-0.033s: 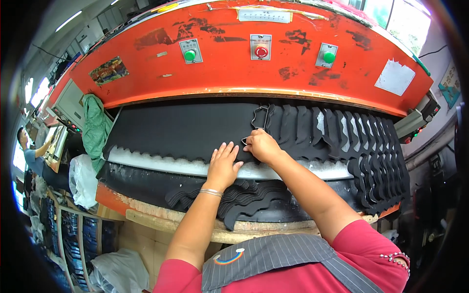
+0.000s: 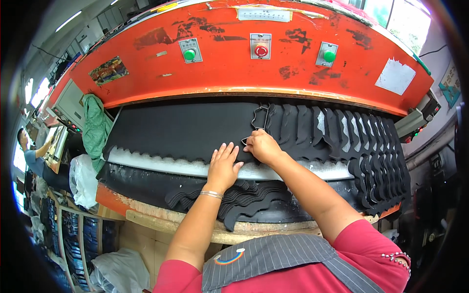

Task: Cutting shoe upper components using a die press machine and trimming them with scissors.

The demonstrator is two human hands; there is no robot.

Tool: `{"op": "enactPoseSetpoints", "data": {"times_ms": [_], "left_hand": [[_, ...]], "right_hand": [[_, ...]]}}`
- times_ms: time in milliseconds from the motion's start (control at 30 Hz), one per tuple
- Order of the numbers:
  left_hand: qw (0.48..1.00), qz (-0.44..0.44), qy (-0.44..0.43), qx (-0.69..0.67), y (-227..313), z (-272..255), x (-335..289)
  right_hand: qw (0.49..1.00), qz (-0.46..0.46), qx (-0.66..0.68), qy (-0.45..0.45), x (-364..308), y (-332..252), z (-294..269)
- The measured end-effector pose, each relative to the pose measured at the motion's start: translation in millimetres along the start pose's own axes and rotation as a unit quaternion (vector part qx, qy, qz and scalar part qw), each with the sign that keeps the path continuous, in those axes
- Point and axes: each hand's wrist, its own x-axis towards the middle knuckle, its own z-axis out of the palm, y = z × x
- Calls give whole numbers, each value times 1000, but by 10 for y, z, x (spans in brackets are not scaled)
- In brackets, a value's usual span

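Seemingly, right hand [image 2: 262, 147] pinches cutter [image 2: 266, 118] (wavy-edged).

Left grip [image 2: 224, 165] — palm-down, splayed | right grip [image 2: 264, 147] — curled, pinching

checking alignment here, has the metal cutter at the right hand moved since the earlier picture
No, no visible shift: the metal cutter sits in the same place below the fixed red button.

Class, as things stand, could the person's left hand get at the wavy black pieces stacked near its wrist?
Probably yes: the left hand lies flat on the black sheet, holding nothing visible, and nothing seems to block the wavy black pieces.
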Motion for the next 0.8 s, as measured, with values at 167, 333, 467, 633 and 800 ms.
{"op": "enactPoseSetpoints", "data": {"times_ms": [167, 333, 467, 633, 800], "left_hand": [[999, -2, -12, -32, -32, 206, 108], [1000, -3, 10, -25, -107, 184, 131], [999, -24, -26, -10, 4, 28, 299], [995, -46, -61, -68, 158, 199, 929], [995, 75, -54, -27, 321, 686, 1463]], "right_hand": [[988, -68, 35, 134, 59, 256, -33], [942, 74, 269, 184, 326, 159, -1156], [950, 76, 261, 151, -288, 230, -1533], [897, 50, 387, 209, -1227, 333, -1189], [874, 56, 374, 306, -1991, 176, -1151]]}}
